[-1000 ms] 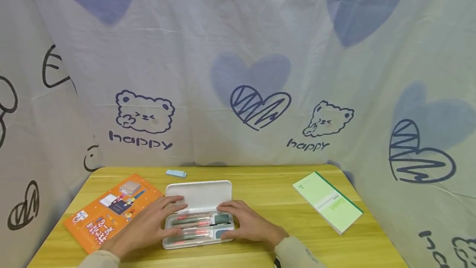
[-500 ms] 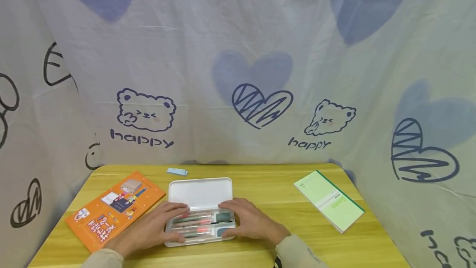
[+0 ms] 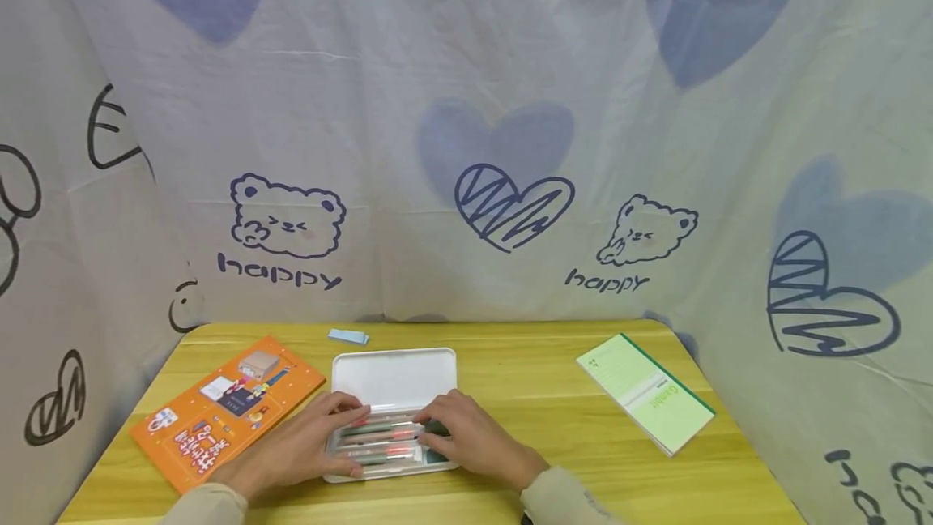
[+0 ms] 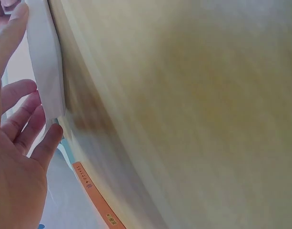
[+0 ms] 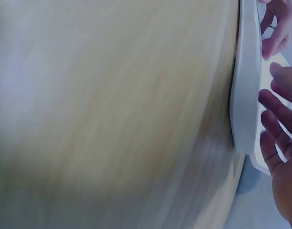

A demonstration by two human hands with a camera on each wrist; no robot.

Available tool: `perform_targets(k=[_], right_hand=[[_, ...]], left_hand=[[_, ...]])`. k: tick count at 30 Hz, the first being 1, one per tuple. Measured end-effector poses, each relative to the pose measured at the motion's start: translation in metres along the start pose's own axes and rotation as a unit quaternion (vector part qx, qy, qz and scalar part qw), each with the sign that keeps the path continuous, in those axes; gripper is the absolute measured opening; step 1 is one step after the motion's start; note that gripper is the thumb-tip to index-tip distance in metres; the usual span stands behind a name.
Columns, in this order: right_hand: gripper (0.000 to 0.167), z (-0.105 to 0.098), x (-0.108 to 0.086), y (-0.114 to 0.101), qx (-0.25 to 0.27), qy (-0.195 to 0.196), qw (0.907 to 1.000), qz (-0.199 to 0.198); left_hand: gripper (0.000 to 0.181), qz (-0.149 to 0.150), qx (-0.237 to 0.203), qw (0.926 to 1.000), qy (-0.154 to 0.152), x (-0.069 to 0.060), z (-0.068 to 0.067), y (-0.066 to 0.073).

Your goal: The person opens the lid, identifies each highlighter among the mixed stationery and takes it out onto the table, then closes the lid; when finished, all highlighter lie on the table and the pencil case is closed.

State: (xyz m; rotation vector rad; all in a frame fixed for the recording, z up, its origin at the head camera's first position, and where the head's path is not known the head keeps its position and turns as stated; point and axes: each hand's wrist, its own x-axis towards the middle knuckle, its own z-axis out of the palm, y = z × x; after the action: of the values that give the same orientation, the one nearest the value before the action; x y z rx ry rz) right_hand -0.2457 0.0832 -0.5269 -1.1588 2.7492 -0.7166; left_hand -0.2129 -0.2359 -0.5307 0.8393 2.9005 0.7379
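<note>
A white pencil case (image 3: 394,379) lies with its lid raised, its tray facing me. Several pens (image 3: 379,435) fill the tray, in grey-green and reddish tones. Dark green-grey pieces at its right end are partly covered by fingers. My left hand (image 3: 302,442) holds the case's left end, thumb along the near edge and fingers toward the hinge. My right hand (image 3: 477,442) hovers over the tray's right part, fingertips close to the pen ends. In the right wrist view, its bent fingers (image 5: 274,129) show nothing between them; whether they touch a pen is hidden.
An orange booklet (image 3: 229,411) lies left of the case, close to the left forearm. A small light-blue strip (image 3: 348,336) sits behind the case. At the right lies a pale green notepad (image 3: 647,395). Printed cloth (image 3: 394,290) hangs behind the yellow wooden table (image 3: 539,379).
My right hand has shifted left from the case's right edge to over the tray, its fingers coming closer together. My left hand stays at the left end.
</note>
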Motion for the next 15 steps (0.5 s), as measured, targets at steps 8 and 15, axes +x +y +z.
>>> perform_targets(k=[8, 15], right_hand=[[0.024, 0.007, 0.011, -0.006, -0.027, -0.001, 0.9996, 0.010], [0.021, 0.007, 0.017, -0.014, -0.040, -0.007, 0.9987, 0.032]], left_hand=[[0.093, 0.003, 0.010, 0.9999, 0.006, 0.000, 0.000, 0.000], [0.092, 0.023, 0.011, 0.9996, 0.014, 0.000, -0.001, 0.002]])
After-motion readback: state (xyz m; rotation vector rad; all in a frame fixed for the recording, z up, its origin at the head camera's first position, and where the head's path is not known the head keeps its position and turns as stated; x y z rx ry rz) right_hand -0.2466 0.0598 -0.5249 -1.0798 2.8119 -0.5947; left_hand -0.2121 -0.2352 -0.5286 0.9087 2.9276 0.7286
